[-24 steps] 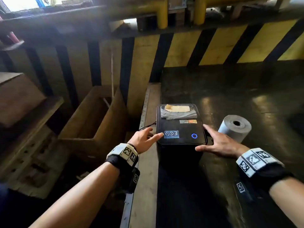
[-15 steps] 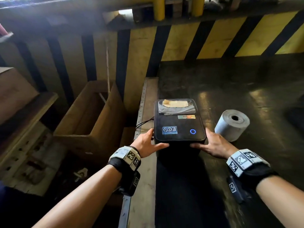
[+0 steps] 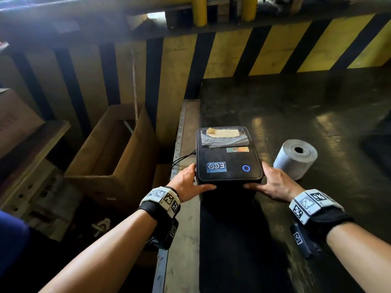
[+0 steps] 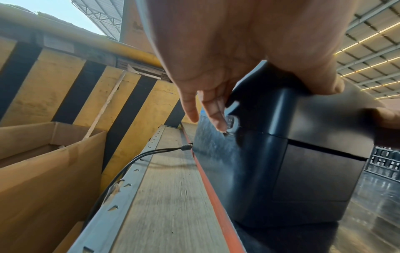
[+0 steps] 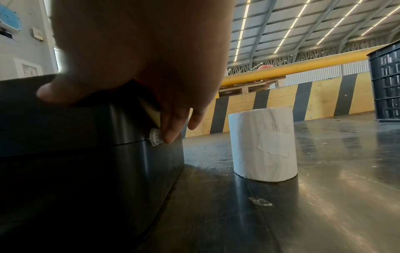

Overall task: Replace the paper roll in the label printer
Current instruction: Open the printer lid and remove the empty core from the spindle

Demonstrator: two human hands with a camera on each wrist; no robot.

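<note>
- Printer (image 3: 229, 163): a black box with rounded corners and a closed lid. The lid carries a blue-and-white sticker near the left hand, a lit blue ring button near the right hand, two small coloured stickers further back, and a clear window at the far end with crumpled wrap and a tan paper scrap on it.
- It stands between the two hands on the dark table (image 3: 317, 115), close to that table's left edge. A thin black cable (image 4: 138, 155) leaves its left side.
- Left hand (image 3: 187, 182): fingers run down the printer's left side and one fingertip rests on a small round button (image 4: 232, 122) at the lid seam; the thumb lies along the front edge. It grips the printer.
- Right hand (image 3: 275, 182): mirrored hold on the right side, thumb on the front edge, a fingertip against a small clear round button (image 5: 155, 137) at the seam.
- Paper roll (image 3: 296, 161): pale grey-white, standing on end just beyond the right hand, hollow core facing up, a loose tab (image 5: 273, 145) stuck on its side. It is apart from the printer.
- Change: 0.8 s ago both hands lay flatter on the lid's near corners; both have since dropped to the sides and front edge. Printer and roll have not shifted.
- Orientation: the printer's long axis runs away from the person, with the window end far and the button end near. The roll's axis is vertical.
</note>
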